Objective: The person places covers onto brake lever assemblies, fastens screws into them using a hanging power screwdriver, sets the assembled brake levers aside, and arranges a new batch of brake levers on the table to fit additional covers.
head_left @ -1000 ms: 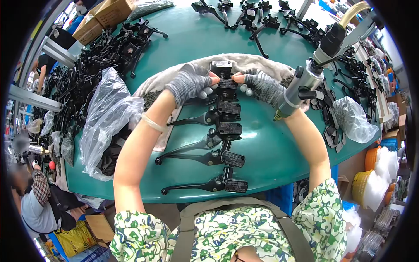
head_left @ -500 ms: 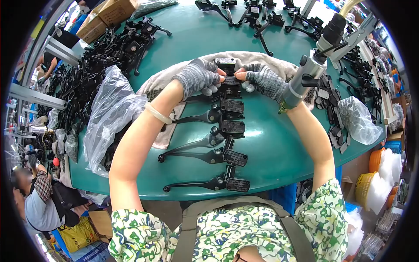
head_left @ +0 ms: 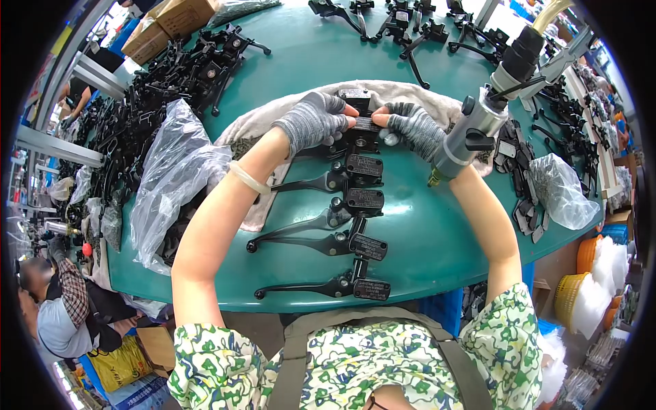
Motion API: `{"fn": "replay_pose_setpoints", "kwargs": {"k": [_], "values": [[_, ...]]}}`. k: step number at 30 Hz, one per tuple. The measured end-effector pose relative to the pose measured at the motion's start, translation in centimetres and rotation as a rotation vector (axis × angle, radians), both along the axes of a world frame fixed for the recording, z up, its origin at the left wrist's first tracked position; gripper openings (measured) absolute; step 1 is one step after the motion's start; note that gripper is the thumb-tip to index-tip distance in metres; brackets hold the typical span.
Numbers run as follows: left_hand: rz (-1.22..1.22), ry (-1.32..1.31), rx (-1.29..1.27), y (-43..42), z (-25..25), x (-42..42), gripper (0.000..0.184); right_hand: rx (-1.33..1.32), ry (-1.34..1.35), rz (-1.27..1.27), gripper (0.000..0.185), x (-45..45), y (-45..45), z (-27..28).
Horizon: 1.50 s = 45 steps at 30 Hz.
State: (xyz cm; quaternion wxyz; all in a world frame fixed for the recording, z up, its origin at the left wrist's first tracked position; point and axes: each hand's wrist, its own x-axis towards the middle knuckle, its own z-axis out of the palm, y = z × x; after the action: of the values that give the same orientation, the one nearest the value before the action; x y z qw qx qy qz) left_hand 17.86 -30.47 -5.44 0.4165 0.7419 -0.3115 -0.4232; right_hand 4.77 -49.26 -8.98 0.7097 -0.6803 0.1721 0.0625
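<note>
Several black lever assemblies with rectangular lidded reservoirs lie in a column on the green table. My left hand, in a grey fingerless glove, pinches the left edge of a small black cover near the column's top. At the cover's right edge are the closed fingertips of my right hand, gloved alike. Just beyond them stands an uncovered-looking black reservoir with a light top. Nearer me lie a reservoir and a lever. A hanging powered driver overlaps my right wrist.
Black levers are heaped at the left beside a clear plastic bag. A pale cloth lies behind my hands. Flat black covers and another bag are at the right. A co-worker is at far left.
Both hands stay at the same black cover with small finger shifts. The whole view has moved slightly, and the driver has swung a little. The co-worker at the left has moved an arm.
</note>
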Motion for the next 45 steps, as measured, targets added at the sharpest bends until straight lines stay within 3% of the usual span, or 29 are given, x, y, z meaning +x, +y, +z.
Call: {"fn": "replay_pose_setpoints", "kwargs": {"k": [2, 9, 18, 24, 27, 35, 38, 39, 40, 42, 44, 45], "values": [[-0.001, 0.003, 0.047, -0.1, 0.3, 0.1, 0.028, 0.036, -0.012, -0.028, 0.024, 0.0, 0.0, -0.8], [0.069, 0.384, -0.057, 0.4, -0.5, 0.7, 0.033, 0.082, -0.05, -0.011, 0.026, -0.3, 0.3, -0.7], [0.025, 0.117, -0.055, 0.4, -0.6, -0.2, 0.026, 0.111, -0.07, -0.01, 0.03, -1.1, 0.9, -0.2], [0.096, 0.36, -0.088, 1.1, -1.0, 0.0, 0.028, 0.043, -0.084, 0.018, 0.026, -0.4, 0.4, -1.2], [0.045, 0.309, -0.051, 1.3, -1.0, 0.3, 0.035, 0.056, -0.114, -0.008, 0.025, -0.7, 0.9, -0.6], [0.056, 0.306, -0.088, 1.3, -0.6, 0.0, 0.031, 0.072, -0.023, -0.002, 0.025, -0.5, 0.0, -1.1], [0.103, 0.307, -0.117, 1.6, -1.1, 0.5, 0.03, 0.183, -0.13, -0.089, 0.028, -1.2, 0.0, -1.0], [0.117, 0.307, -0.132, 1.9, -1.4, 0.8, 0.03, 0.097, -0.109, -0.212, 0.028, -1.9, 0.3, 0.4], [0.142, 0.222, -0.157, 2.9, -0.7, 0.5, 0.029, 0.214, -0.234, -0.124, 0.029, -2.8, -2.1, -1.1], [0.205, 0.045, -0.197, 6.5, 2.0, -0.8, 0.027, -0.266, -0.249, -0.376, 0.024, -4.6, -4.6, -1.3], [0.207, -0.201, 0.081, 11.4, 2.1, 0.0, 0.022, -1.278, -0.333, -0.264, 0.022, -7.7, -8.9, -1.9], [0.224, -0.357, 0.34, 12.9, 4.1, -1.2, 0.017, -1.618, -0.373, -0.25, 0.022, -8.8, -10.4, -2.9]]}}
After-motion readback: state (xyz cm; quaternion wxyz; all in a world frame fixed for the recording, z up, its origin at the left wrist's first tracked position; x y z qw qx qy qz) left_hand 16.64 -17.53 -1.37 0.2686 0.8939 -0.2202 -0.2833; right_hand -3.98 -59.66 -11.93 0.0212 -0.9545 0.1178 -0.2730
